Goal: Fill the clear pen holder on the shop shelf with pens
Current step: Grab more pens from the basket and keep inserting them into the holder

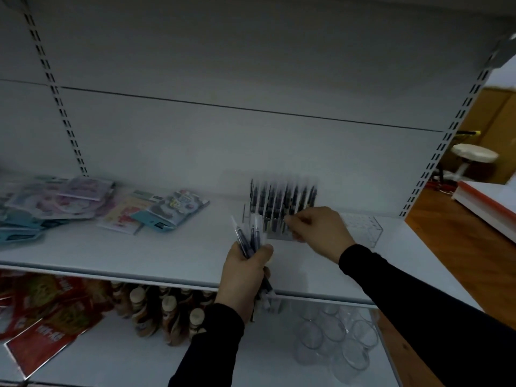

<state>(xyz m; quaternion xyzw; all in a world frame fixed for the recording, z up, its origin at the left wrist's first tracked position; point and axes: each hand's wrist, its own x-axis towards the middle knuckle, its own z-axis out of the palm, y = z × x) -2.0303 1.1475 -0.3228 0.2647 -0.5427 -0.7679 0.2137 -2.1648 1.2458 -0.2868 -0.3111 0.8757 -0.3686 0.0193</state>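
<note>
both black sleeves (435,311) reach up from the bottom of the view toward the white shop shelf (173,247). my left hand (245,277) hangs at the shelf's front edge, its grip wrapped tight round a bundle of pens (252,238): dark barrels with clear caps, fanning up past my thumb, their lower ends poking out under my palm below the shelf lip. my right hand (315,230) is further in and to the right, over the shelf, with thumb and forefinger pinched narrow at the front of the clear pen holder (276,227). motion blur hides whether that pinch has a pen in it or only touches the holder, so i cannot tell.

the holder stands on the shelf just beyond my left hand and right against the fingertips of my right. rows of dark pens (282,198) already stand upright in it, filling the back and middle; its front edge is smeared by blur. the bundle in my left hand rises just beside the holder's left front corner, near it but apart as far as i can see.

a second clear holder (365,229) sits on the shelf just right of my right hand, partly hidden by it. well to the left lie loose flat packets (55,205) in pale blue, pink and white. on the lower shelf i see red packets (42,311), brown bottles (167,308) with pale caps, and clear cups (340,339). a white stool (474,156) stands beyond the shelf's right end.
</note>
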